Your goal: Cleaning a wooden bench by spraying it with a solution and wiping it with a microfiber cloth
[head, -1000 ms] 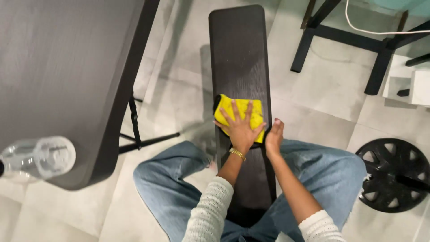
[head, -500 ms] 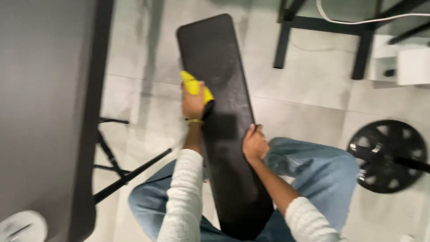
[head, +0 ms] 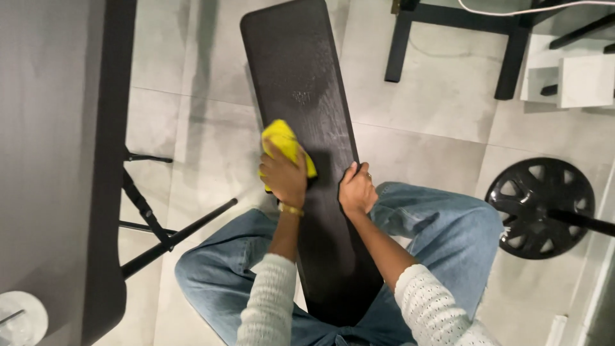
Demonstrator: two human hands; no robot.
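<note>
Left hand (head: 284,179) gripped a bunched yellow cloth (head: 285,142) on the long black wooden bench (head: 301,77), right hand (head: 357,192) clamped its edge; far end looked partly wiped, near end undone.

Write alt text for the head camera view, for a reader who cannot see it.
Seen from above, a seated person's left hand presses a yellow cloth against the left edge of a long black bench, while the right hand grips its right edge. A dark table stands at left on the grey tiled floor.
</note>
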